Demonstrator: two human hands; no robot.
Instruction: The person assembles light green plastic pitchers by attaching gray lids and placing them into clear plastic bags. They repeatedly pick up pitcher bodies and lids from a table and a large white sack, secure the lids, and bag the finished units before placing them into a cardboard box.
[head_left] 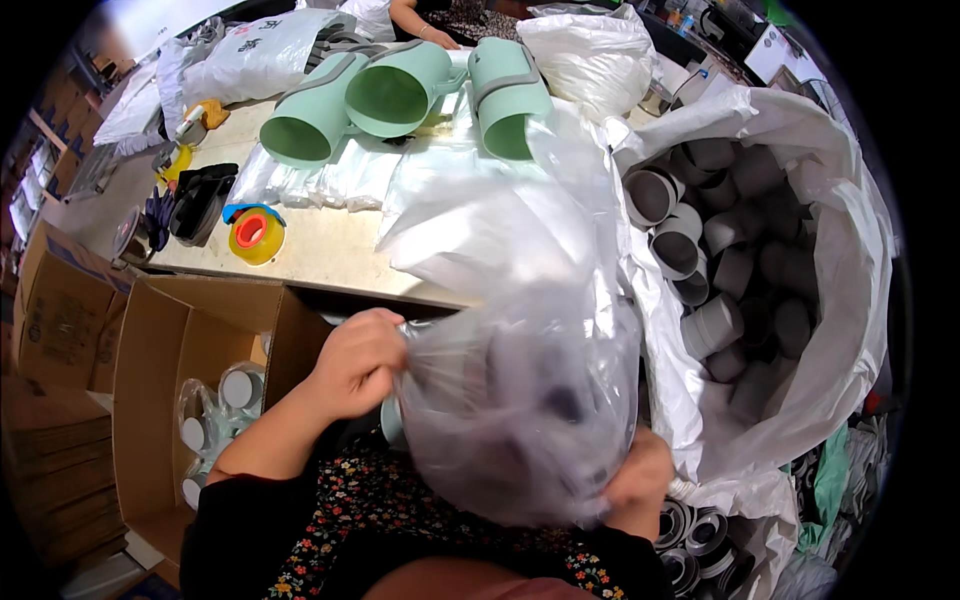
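A large clear plastic bag (520, 400) spreads in front of my body, creased and blurred by motion. My left hand (355, 362) is closed in a fist around its upper left edge. At the lower right edge of the bag is my right hand (640, 475), smeared but with fingers curled against the plastic. Dark shapes show through the film, too blurred to name. A sliver of something pale green (391, 420) peeks out beneath my left hand. Beyond the bag, three mint-green handled tumblers (298, 135) lie on the table, their open mouths toward me.
On the left, a cardboard box (150, 345) holds several wrapped white-ended items. Yellow tape (257, 236) lies on the table (330, 265). A white sack (860, 260) of grey cups stands at right, black ring-shaped parts (708, 530) below it. Another person's hand (437, 37) is across the table.
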